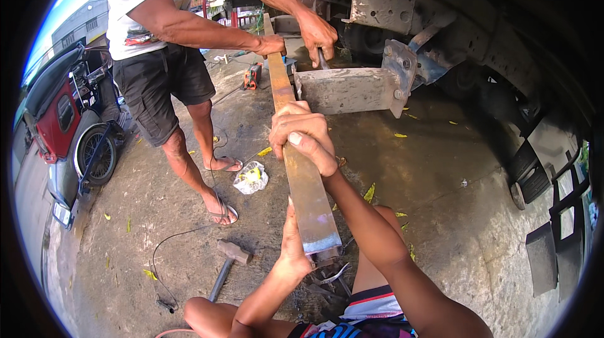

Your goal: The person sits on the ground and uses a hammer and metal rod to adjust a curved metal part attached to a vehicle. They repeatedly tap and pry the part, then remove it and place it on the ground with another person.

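My right hand (303, 129) is wrapped over the middle of a long, flat, rust-stained steel bar (308, 206). My left hand (293, 250) supports the bar near its closer end, with its fingers partly hidden underneath. At the bar's far part, a standing co-worker's hand (270, 45) grips it; their other hand (318, 39) holds a dark tool handle (322, 59). A dusty metal bracket (346, 91) with a bolted plate (397, 74) juts from a vehicle's underside, close beside the bar's right edge.
A sledgehammer (233, 253), a cable (154, 262) and a plastic bag (250, 181) lie on the concrete, with an orange machine (251, 77) farther back. A red sidecar motorcycle (66, 124) stands left. The vehicle chassis (380, 5) overhangs the right; dark panels (541, 256) are at far right.
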A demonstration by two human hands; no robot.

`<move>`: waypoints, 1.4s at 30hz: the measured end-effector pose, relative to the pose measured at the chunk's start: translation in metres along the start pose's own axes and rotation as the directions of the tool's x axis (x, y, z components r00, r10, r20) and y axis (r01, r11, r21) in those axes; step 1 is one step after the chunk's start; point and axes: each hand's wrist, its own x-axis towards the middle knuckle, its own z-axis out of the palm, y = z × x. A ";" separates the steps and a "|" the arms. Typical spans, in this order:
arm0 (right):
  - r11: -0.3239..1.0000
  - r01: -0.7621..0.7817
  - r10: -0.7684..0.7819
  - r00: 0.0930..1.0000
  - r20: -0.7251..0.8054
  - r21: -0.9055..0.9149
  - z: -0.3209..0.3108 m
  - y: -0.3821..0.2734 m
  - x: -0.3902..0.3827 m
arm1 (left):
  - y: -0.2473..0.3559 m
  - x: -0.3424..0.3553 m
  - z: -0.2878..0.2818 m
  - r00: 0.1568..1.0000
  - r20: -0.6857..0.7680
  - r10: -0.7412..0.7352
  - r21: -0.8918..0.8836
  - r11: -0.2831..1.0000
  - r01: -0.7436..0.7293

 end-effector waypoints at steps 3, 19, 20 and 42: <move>0.999 -0.001 0.003 0.999 -0.047 0.038 0.002 -0.002 0.002 | 0.006 -0.010 0.015 0.999 0.003 0.034 -0.001 0.999 -0.034; 0.999 0.032 -0.030 0.997 -0.075 0.024 0.001 -0.003 0.004 | 0.005 -0.003 0.000 0.998 0.002 0.058 0.024 0.998 -0.058; 0.999 0.034 -0.032 0.997 -0.073 0.025 0.001 -0.003 0.004 | 0.005 -0.004 0.000 0.999 0.001 0.053 0.024 0.998 -0.053; 1.000 0.017 -0.015 0.998 -0.057 0.026 0.000 -0.009 0.003 | 0.003 -0.011 0.020 0.994 -0.029 0.106 0.093 0.990 -0.103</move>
